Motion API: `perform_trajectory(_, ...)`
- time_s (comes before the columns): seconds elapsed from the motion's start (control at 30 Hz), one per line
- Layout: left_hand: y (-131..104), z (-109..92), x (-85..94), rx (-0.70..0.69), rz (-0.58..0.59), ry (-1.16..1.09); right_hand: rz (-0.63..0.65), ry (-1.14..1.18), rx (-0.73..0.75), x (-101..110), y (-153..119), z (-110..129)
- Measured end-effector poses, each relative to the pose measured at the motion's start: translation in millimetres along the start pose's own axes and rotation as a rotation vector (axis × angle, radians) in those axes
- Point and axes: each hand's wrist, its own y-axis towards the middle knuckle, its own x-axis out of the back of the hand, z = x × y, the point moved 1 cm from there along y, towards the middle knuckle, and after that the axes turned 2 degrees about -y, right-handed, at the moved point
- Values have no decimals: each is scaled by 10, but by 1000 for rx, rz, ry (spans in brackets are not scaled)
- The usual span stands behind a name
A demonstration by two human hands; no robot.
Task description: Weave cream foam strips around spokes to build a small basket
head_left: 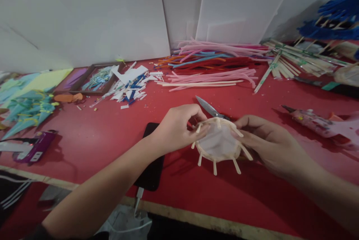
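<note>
Between my hands is a small round craft piece (218, 142), with a whitish translucent disc, a cream-coloured rim and several short cream sticks pointing outward. My left hand (179, 125) pinches its upper left rim, thumb against the disc. On the right side my right hand (262, 139) grips the rim between thumb and fingers; some fingertips are hidden behind it. Just beyond the piece lie scissors (209, 107), blades pointing away to the left, their handles mostly covered. A black phone (151, 172) with a white cable rests under my left forearm.
Pink pipe cleaners (210, 77) and other coloured ones lie at the back. Wrapped wooden sticks (300, 60) are behind on the right, near a pink glue gun (322, 122). Paper scraps (131, 81), a brown tray (75, 88), teal folded pieces (30, 109) and a purple device (37, 146) occupy the left.
</note>
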Motion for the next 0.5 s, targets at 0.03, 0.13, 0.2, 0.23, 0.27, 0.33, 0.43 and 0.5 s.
perform_trajectory(0.03, 5, -3, 2, -3, 0, 1, 2, 6, -1, 1, -1, -5)
perform_trajectory(0.13, 19, -11, 7, 3, 15, 1, 17, 21, 2, 1, -1, -10)
perform_trajectory(0.2, 28, -17, 8, 17, 34, -7, 18, 20, 10, 1, 0, -5)
perform_trajectory(0.23, 32, -19, 9, 24, 43, -11, 16, 17, 14, 1, 0, -1)
perform_trajectory(0.27, 36, -22, 10, 30, 50, -14, 12, 16, 17, 1, 0, 6)
perform_trajectory(0.33, 42, -29, 14, 35, 62, -20, 5, 15, 21, 0, -4, 21)
perform_trajectory(0.43, 43, -37, 20, 33, 72, -28, 0, 5, 10, -11, -12, 46)
perform_trajectory(0.5, 43, -39, 17, 17, 73, -19, -12, -13, 8, -26, -18, 63)
